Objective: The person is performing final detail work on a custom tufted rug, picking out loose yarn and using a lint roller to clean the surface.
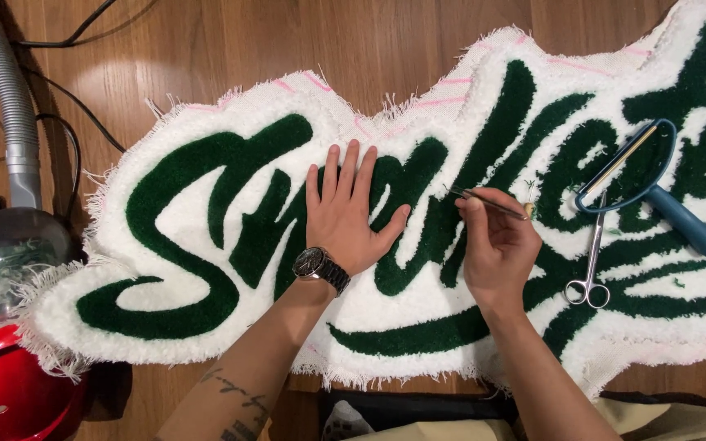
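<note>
The left hand (346, 214) lies flat on the rug (206, 327), palm down, its fingers close together and pointing toward twelve o'clock, the thumb spread out toward two o'clock; a dark watch (321, 267) sits on the wrist at the hand's six o'clock. At three o'clock from it, a little apart, the right hand (496, 249) pinches thin metal tweezers (488, 202) between thumb and fingertips; the tool lies nearly level across the top of the hand, its pointed end toward nine o'clock just above the pile, and whether the tip touches the tuft cannot be told. The rug is a white tufted piece with big dark green script, spread on the wood floor (206, 41) and filling the middle and the three o'clock side of the view, with frayed backing cloth showing along its edge at twelve o'clock. On the rug at three o'clock from the right hand lie small steel scissors (591, 269), handles toward six o'clock, and touching their blade tips at one o'clock a blue-handled brush tool (651, 184) with its grip slanting toward four o'clock. Off the rug at nine o'clock stands a red vacuum (2, 359) with a grey hose (6, 90) running up to eleven o'clock beside black cables (67, 139).
</note>
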